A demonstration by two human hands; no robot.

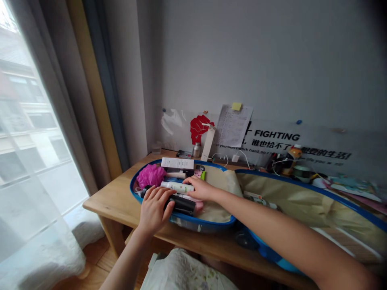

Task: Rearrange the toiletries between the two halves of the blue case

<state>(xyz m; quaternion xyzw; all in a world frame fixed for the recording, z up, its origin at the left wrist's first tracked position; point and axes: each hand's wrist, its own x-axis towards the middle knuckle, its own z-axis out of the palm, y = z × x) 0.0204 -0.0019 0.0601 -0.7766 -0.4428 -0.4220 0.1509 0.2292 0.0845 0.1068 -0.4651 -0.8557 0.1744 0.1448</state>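
- We find the black cylinder (185, 205) just below the centre of the frame, lying on its side along the near edge of the left half of the open case (216, 222).
- The left hand (155, 207) lies over the cylinder's left part, fingers spread and thumb on the near side; we cannot tell whether it grips or merely rests.
- We place the white bottle (173, 186) just behind the cylinder, lying lengthwise, its right end under the fingers of the right hand (198, 189). Those fingers are bent; we cannot confirm a closed hold.
- We record a pink item (198, 206) beside the cylinder's right end, partly hidden.
- A magenta bath puff (151, 175) sits left of the bottle, and a white box (177, 163) lies at the far edge, behind the other contents.
- We note a bright green item (202, 175) just beyond the right hand.
- The left hand hides part of the cylinder; the right forearm crosses the lower right of the frame, covering part of the case's right half (305, 201).
- We see the case on a wooden desk (111, 197), with a curtain (90, 88) at upper left.
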